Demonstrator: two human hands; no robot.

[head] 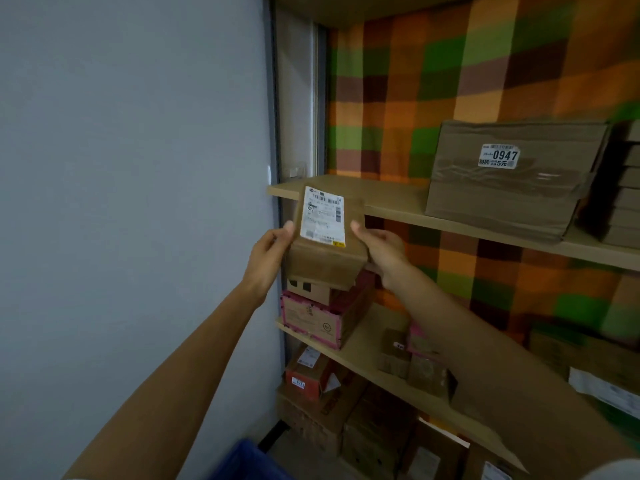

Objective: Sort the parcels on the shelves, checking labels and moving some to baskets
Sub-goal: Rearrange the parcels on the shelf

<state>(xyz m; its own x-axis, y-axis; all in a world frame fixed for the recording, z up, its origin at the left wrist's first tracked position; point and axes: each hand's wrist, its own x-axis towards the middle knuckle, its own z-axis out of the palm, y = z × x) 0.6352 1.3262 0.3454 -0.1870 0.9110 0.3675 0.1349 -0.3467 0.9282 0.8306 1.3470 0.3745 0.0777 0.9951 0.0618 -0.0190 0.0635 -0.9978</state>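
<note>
The left hand (268, 252) grips the left edge of a small brown parcel (325, 251), thumb on the front. The parcel is held upright before the shelf (391, 199), white label (322, 216) facing the camera. The right hand (381, 249) grips its right edge, fingers behind. A larger box (512, 178) marked 0947 sits on the shelf to the right.
</note>
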